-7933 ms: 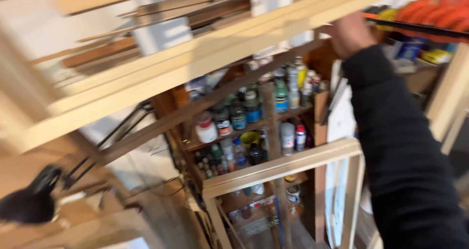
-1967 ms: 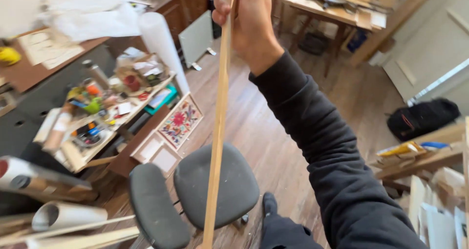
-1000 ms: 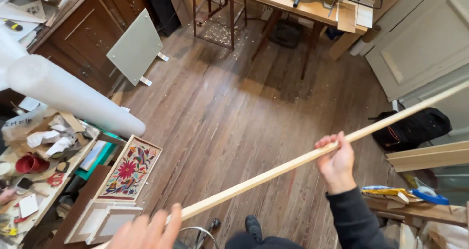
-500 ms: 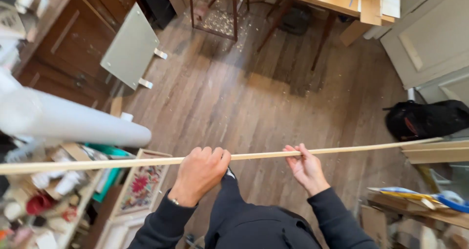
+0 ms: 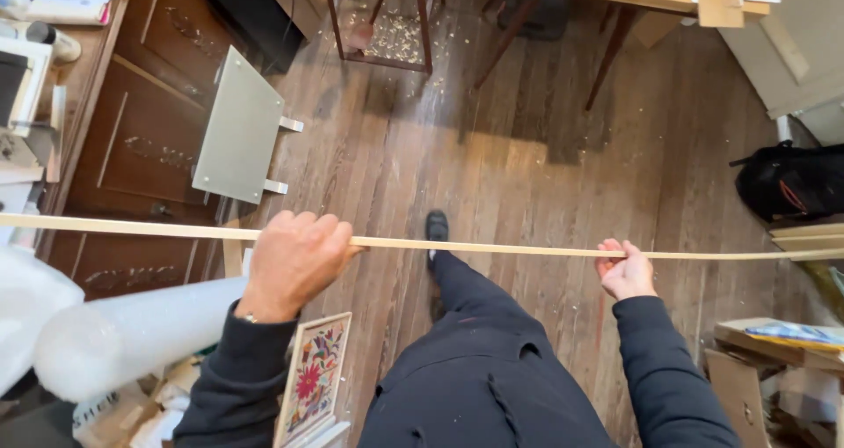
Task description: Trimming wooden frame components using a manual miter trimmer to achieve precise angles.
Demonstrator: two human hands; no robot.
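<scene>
A long thin wooden strip [image 5: 492,247] lay nearly level across the whole view, its long axis running left to right, with both ends passing out of the picture; the left part sat slightly higher than the middle. The left hand [image 5: 294,259] was closed over the strip from above, fingers wrapped around it. The right hand [image 5: 626,272] gripped the strip further along to the right, fingers curled over its top edge. Both hands were well apart on the strip, and the person's dark-trousered leg and black shoe [image 5: 436,226] showed between them, the shoe just behind the strip on the plank floor [image 5: 527,175]. Beyond the strip's left part stood a dark wooden cabinet [image 5: 141,131] with a grey panel [image 5: 239,131] leaning against it. Below the left hand stood a framed floral picture [image 5: 314,378]. A black bag [image 5: 791,180] lay above the strip's right end.
</scene>
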